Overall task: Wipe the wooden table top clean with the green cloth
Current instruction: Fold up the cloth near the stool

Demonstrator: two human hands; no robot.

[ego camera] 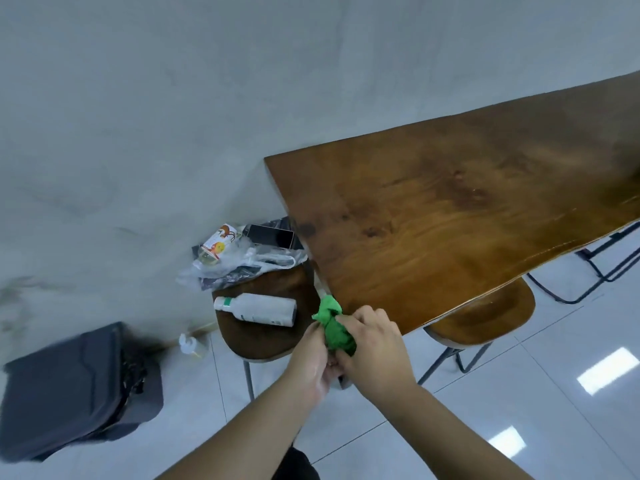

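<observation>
Both forearms come up from the bottom of the frame and meet just below centre, where the left hand (pixel 313 358) and the right hand (pixel 375 344) are closed together on the green cloth (pixel 334 327). It is bunched into a wad between the fingers, its loose end poking up and left toward the near corner of the wooden table top (pixel 467 209). That corner sits just up and right of the cloth, very near it; whether they touch I cannot tell. From there the top's long axis runs away to the upper right of the frame, bare all along what shows. The right hand lies nearer the top, so it looks better placed to carry the cloth onto the wood. Left of the hands, a white bottle (pixel 256 308) lies on a stool (pixel 263 337).
</observation>
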